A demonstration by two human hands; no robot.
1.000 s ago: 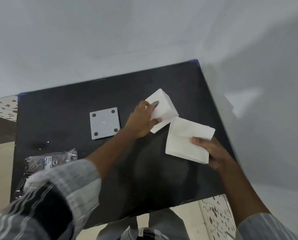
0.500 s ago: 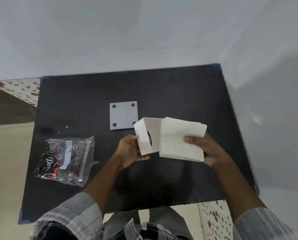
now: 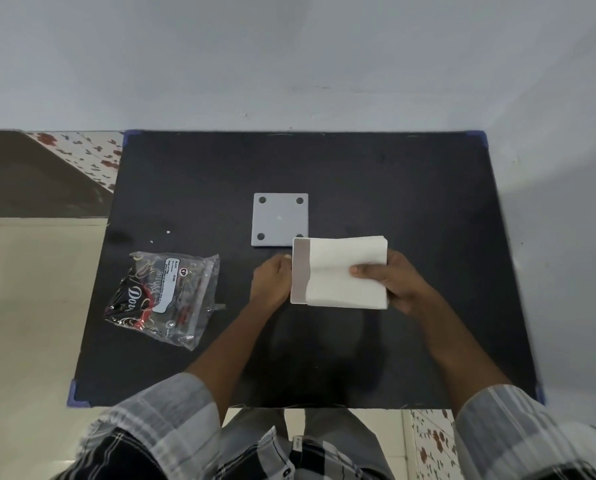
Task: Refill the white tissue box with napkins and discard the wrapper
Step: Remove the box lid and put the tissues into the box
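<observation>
Head view. My left hand [image 3: 272, 284] grips the closed left side of the white square plastic tissue box [image 3: 300, 270], held on its side just above the black bench [image 3: 393, 188] with its open mouth facing 3 o'clock. My right hand [image 3: 390, 284] clamps the white folded paper napkin stack [image 3: 345, 271], thumb on top, and the stack's left edge is entered in the mouth.

Procedure: keep the box walls square and steady with the left hand. Feed the stack straight toward 9 o'clock, edges level, so that no corner catches on the rim. Compress the stack lightly; release only when it seats fully.

The grey square base plate with four dark dots [image 3: 280, 219] lies at 12 o'clock, near the box. The clear crinkled plastic wrapper with red and black print [image 3: 163, 297] lies at 9 o'clock, well apart, not yet discarded.

Not visible: insertion depth, the box's dispensing face, my right fingers beneath the stack. Wrapper print is illegible.
</observation>
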